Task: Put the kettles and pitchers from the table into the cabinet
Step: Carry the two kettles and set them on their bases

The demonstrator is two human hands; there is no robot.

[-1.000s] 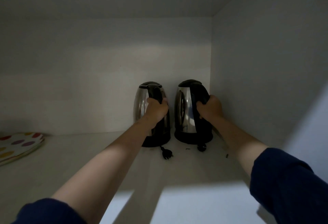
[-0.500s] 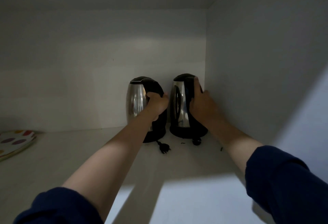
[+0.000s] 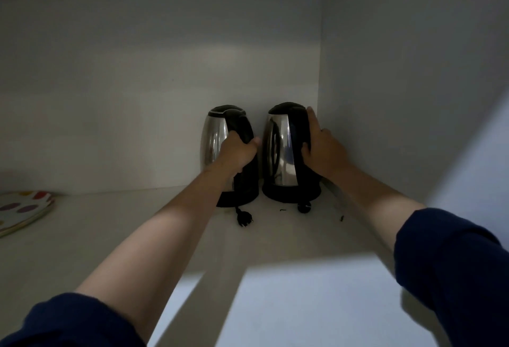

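Two steel electric kettles stand upright side by side in the cabinet's (image 3: 399, 77) back right corner. The left hand (image 3: 237, 154) is wrapped tight around the left kettle's (image 3: 213, 140) black handle. The right hand (image 3: 323, 148) lies flat, fingers spread, against the right kettle's (image 3: 281, 143) handle side, gripping nothing. A plug (image 3: 244, 218) lies just before the left kettle; a spotted plate (image 3: 22, 211) sits far left of it.

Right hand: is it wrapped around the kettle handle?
No, the right hand lies open and flat against the right kettle, fingers extended up along its black handle side.
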